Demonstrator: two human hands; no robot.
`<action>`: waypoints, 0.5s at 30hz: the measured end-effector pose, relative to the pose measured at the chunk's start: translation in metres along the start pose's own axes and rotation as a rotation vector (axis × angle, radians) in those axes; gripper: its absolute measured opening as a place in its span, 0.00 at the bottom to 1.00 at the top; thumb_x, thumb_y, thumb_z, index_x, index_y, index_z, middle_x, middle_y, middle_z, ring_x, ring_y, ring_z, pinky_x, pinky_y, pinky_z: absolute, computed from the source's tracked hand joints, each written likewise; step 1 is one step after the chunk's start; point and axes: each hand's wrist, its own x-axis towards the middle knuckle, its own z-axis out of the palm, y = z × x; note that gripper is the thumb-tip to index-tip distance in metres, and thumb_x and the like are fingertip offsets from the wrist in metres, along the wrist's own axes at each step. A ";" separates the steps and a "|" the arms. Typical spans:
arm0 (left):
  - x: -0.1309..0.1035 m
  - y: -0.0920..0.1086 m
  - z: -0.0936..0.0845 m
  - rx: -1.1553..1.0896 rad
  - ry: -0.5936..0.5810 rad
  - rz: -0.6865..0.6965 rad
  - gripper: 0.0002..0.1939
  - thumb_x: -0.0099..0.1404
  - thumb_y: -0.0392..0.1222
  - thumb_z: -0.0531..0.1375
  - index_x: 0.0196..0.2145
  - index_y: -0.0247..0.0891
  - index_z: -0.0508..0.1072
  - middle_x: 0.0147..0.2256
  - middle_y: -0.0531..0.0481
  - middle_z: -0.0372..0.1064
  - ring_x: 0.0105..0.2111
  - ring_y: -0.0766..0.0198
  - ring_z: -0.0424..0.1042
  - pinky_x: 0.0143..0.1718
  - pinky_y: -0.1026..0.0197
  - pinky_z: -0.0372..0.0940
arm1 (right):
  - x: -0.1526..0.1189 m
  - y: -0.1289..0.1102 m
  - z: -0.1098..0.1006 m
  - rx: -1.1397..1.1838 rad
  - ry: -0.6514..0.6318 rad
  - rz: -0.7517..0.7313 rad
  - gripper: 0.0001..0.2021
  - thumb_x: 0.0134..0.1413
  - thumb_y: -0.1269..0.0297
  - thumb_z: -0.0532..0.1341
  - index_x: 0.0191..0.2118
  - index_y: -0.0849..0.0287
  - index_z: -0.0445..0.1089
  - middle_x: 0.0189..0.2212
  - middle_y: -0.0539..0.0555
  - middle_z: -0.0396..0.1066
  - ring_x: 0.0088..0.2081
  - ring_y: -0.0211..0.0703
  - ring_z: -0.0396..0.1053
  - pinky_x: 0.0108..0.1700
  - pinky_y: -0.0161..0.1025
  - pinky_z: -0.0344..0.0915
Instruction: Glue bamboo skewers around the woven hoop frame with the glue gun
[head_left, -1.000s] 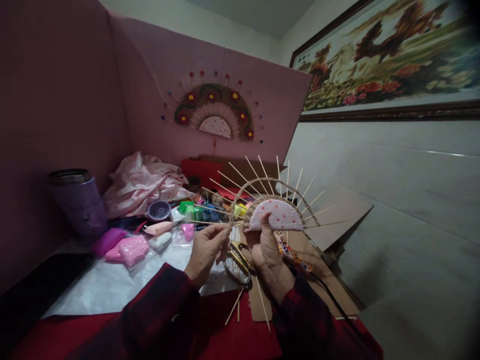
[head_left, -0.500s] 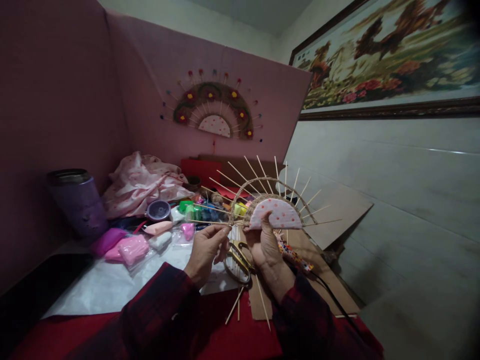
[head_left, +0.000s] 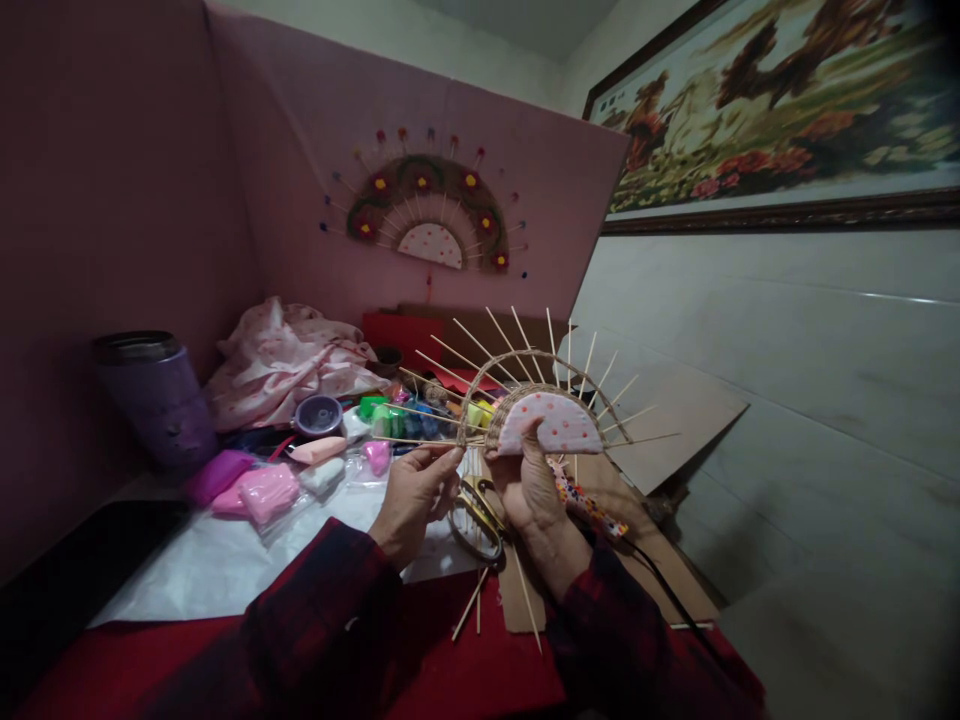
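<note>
My right hand (head_left: 541, 510) grips a half-round fan-shaped craft piece by its dotted white fabric centre (head_left: 551, 420), thumb in front and fingers behind. Thin wooden sticks spread out from it like rays. Around the centre runs a band of twine, and a wider arch of twine (head_left: 534, 354) is woven across the sticks. At the arch's lower left end, my left hand (head_left: 416, 500) pinches the twine between thumb and fingertips. Scissors (head_left: 477, 520) with gold-coloured handles lie below, between both hands; their blades are largely hidden.
Loose sticks (head_left: 470, 603) lie on the red cloth. A patterned tool with a black cord (head_left: 589, 505) rests on cardboard (head_left: 679, 580) at right. Leftward are clay packets (head_left: 266, 493), a purple tumbler (head_left: 155, 400) and bunched fabric (head_left: 289, 360). A finished-looking fan (head_left: 429, 215) hangs behind.
The view has shifted slightly. Both hands keep almost the same hold on the fan-shaped piece and its twine.
</note>
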 end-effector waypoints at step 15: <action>0.000 0.000 0.003 0.040 0.005 0.103 0.13 0.53 0.47 0.64 0.29 0.33 0.70 0.10 0.62 0.54 0.09 0.78 0.46 0.10 0.71 0.38 | -0.002 0.000 0.004 0.012 -0.004 0.018 0.20 0.26 0.55 0.73 0.26 0.58 0.67 0.18 0.42 0.68 0.19 0.31 0.64 0.22 0.29 0.64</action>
